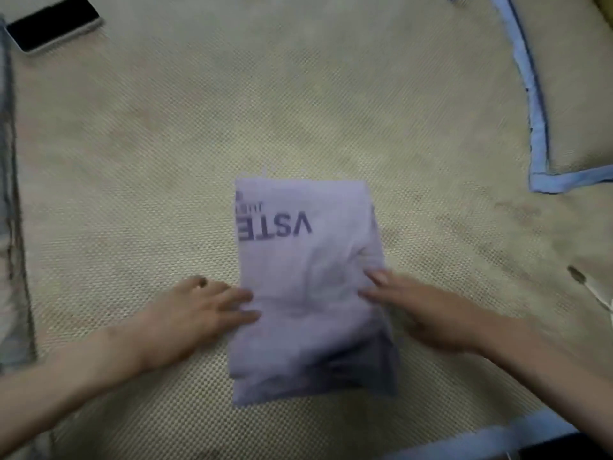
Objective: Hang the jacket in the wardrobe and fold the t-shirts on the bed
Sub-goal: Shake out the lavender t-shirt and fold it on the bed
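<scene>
Both forearms reach in from the near edge, and between the hands lies the white t-shirt (310, 287), already folded to a compact rectangle on the bed (166, 161). Left hand (195, 313) rests flat, fingers straight, touching the shirt's left edge; right hand (421, 310) lies flat too, fingertips pressing its right side. This shirt looks nearly done, only needing smoothing. No jacket, wardrobe or container shows. Far beyond the left hand lies a phone (54, 24); beyond the right, a blue-trimmed pillow (580, 104).
</scene>
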`<state>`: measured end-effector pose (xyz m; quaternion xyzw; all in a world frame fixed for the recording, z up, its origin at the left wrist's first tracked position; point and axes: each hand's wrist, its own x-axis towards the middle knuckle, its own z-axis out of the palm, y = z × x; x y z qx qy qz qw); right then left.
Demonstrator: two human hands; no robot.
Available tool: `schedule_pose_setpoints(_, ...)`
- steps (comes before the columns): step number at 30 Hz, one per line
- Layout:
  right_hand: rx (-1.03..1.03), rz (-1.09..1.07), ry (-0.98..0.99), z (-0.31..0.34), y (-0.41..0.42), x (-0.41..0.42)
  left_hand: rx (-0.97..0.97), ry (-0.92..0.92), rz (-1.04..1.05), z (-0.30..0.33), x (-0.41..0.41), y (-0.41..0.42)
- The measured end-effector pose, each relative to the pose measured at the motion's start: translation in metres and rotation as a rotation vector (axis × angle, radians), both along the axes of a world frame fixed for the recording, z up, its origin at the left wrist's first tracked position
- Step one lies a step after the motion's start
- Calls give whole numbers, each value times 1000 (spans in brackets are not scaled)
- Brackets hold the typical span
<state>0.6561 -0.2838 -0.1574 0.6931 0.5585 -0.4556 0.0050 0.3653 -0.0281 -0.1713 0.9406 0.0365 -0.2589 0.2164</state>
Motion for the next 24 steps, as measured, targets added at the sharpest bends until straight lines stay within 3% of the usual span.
schedule_pose_setpoints(2,-140,28,10,-2,-12,-15,163,-20,-67,-29,-38,-13)
schedule_pose_setpoints(4,36,-154,-43,9,3,-17,145,-12,92,-23,-20,-23)
schedule_pose_setpoints(7,308,-426,-235,18,49,1,97,-196,403,-15,30,-25)
schedule_pose_setpoints(9,310,-456,-268,15,90,18,88,-303,610,-15,76,3)
schedule_pose_setpoints(10,266,-437,-243,11,112,26,72,-272,664,-16,98,19)
schedule_pose_setpoints(14,-67,-375,-157,-11,177,47,129,48,497,-21,168,66)
schedule_pose_setpoints(17,-158,-287,-153,-5,193,52,-90,146,424,-4,183,77)
schedule_pose_setpoints(20,13,-203,-172,30,174,37,-174,-46,333,35,163,69)
schedule_pose_setpoints(24,469,-108,-406,62,76,-34,-138,-411,149,67,86,5)
